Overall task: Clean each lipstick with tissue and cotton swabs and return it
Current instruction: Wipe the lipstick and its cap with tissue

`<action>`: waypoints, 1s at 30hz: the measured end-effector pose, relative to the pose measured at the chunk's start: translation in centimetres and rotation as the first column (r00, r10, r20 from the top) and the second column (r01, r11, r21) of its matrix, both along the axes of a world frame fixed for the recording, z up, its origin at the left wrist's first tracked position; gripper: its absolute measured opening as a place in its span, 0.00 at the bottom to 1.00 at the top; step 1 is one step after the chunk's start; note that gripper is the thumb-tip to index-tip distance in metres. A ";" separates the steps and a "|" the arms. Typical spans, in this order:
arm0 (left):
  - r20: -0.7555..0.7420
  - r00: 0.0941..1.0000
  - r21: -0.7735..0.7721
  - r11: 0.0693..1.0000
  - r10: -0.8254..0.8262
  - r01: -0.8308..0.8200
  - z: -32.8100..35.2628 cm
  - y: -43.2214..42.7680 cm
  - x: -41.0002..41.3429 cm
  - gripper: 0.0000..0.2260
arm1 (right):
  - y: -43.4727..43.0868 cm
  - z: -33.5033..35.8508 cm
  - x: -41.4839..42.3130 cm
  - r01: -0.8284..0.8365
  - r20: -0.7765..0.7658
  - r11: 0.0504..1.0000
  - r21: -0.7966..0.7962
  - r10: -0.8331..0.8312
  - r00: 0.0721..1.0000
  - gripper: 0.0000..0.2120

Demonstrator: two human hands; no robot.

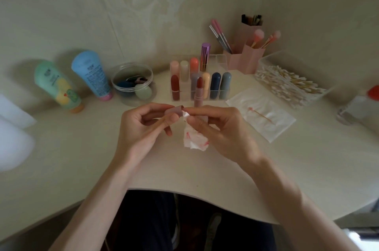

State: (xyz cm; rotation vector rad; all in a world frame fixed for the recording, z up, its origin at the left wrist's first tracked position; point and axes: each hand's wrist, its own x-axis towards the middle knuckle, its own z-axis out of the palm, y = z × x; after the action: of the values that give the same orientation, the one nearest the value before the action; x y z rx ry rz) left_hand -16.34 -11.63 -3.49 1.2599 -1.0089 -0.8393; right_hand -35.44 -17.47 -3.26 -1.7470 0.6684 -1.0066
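1. Pale patterned wallpaper backs a cream table (pixel 82 158). On it a clear holder (pixel 220 59) keeps a row of capped lipsticks, with a box of cotton swabs (pixel 291 82) to its right.
2. One uncapped lipstick (pixel 199 93) stands upright on the table, just in front of the holder and just behind the hands.
3. The step in hand looks like wiping out its cap (pixel 175 111). It would go best with a tight clean corner of the tissue (pixel 194 140) twisted into the mouth while the cap is turned. The red-smeared lower part should stay away from the rim.
4. The left hand (pixel 141 125) is curled and pinches the cap between thumb and fingertips, its opening toward the right hand.
5. The right hand (pixel 221 127) is also curled. Thumb and forefinger pinch the tissue's top at the cap's mouth, and the stained rest hangs below.
6. A swab from the box may reach deeper.
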 end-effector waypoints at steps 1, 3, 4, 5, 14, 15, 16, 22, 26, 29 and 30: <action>0.003 1.000 0.002 1.000 -0.006 0.006 0.0 0.1 0.0 0.10 | -0.1 0.0 0.0 0.036 0.021 0.999 0.012 -0.037 0.999 0.10; 0.006 1.000 0.003 1.000 -0.005 0.005 0.0 0.0 0.0 0.12 | -0.2 0.1 -0.2 0.113 0.046 0.992 0.052 -0.115 0.992 0.09; 0.007 1.000 0.003 1.000 -0.004 0.004 0.0 0.0 0.0 0.12 | -0.3 0.2 -0.3 0.137 0.051 0.989 0.061 -0.140 0.989 0.08; 0.009 1.000 0.002 1.000 -0.004 0.004 0.0 0.0 0.0 0.12 | -0.3 0.2 -0.3 0.146 0.051 0.987 0.060 -0.149 0.987 0.08; 0.015 1.000 -0.023 1.000 -0.014 0.015 0.2 0.2 -0.1 0.09 | 0.3 -0.5 0.5 0.108 0.058 0.993 0.054 -0.111 0.992 0.08; 0.003 1.000 -0.026 1.000 -0.005 0.005 0.2 0.2 0.0 0.09 | 0.3 -0.7 0.5 0.086 0.043 0.995 0.048 -0.088 0.995 0.10; -0.015 1.000 -0.027 1.000 0.011 -0.011 0.2 0.2 0.0 0.09 | 0.3 -0.7 0.6 0.053 0.025 0.997 0.049 -0.055 0.998 0.12; -0.057 0.998 -0.027 0.999 0.016 -0.017 0.2 0.2 0.0 0.10 | 0.2 -0.8 0.6 0.060 -0.017 0.997 -0.041 -0.061 0.998 0.17; -0.049 0.999 -0.033 0.999 -0.005 0.003 0.0 0.0 -0.1 0.10 | 0.1 -0.8 0.6 0.133 0.008 0.989 -0.064 -0.133 0.991 0.14; -0.043 0.999 -0.039 0.999 -0.007 0.005 0.0 0.0 -0.1 0.10 | 0.2 -0.6 0.5 0.137 0.023 0.989 -0.048 -0.136 0.990 0.12; -0.042 0.999 -0.042 0.999 -0.007 0.006 0.0 -0.1 -0.1 0.10 | 0.3 -0.6 0.6 0.123 0.014 0.991 -0.055 -0.122 0.992 0.11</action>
State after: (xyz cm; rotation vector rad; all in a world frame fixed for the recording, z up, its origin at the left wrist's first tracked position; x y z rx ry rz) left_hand -16.46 -11.68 -3.48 1.1995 -0.9924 -0.8424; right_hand -34.88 -17.17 -3.86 -1.7644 0.7546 -1.1272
